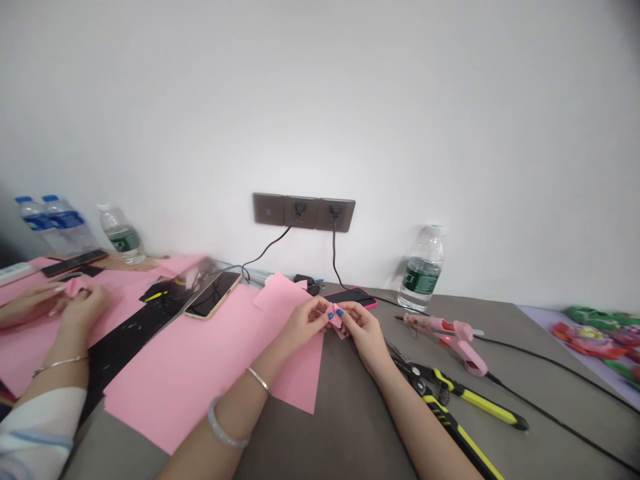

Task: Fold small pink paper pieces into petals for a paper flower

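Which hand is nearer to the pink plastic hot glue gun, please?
The right hand is nearer, to the left of the pink plastic hot glue gun; the left hand is farther left, beyond the right hand.

No words, numbers or brand names can be read anywhere. The green label [420, 275] on the water bottle [423, 267] right of the wall socket panel [304, 212] is too blurred to read. So are the green label [123, 240] on the bottle at upper left and the blue labels [65, 219] on the two bottles in the far upper left corner.
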The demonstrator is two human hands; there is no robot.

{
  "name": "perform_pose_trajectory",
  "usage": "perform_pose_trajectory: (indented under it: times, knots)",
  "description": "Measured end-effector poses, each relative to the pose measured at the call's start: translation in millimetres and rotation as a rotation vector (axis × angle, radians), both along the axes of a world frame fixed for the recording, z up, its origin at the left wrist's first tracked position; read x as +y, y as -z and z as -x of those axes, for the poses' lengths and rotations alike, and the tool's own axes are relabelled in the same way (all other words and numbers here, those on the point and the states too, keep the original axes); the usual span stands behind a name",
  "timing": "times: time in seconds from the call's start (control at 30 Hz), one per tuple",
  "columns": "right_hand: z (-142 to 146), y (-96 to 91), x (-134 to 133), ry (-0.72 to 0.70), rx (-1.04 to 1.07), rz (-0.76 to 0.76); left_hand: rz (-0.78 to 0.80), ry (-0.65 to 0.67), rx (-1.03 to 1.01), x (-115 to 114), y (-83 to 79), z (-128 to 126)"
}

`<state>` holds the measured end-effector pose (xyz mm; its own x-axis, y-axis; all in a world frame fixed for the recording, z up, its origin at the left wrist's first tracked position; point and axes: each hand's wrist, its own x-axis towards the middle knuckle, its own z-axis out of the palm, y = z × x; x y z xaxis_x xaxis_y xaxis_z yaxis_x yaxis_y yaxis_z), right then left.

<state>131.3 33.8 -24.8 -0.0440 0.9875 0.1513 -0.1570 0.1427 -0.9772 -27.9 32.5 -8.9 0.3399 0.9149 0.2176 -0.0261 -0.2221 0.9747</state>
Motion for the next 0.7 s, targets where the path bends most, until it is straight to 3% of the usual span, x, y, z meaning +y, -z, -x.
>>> perform_pose_trajectory:
  times: [0.47,0.7]
  knots:
    - [1.0,-0.4,0.0,-0.013,-0.002,0.005,-0.007,0.028,0.039,1.5,3.4,-1.2]
    - [1.5,-0.8,-1.0,0.016,0.018,-0.018,0.019,-0.020,0.019,3.3,2.9,-1.5]
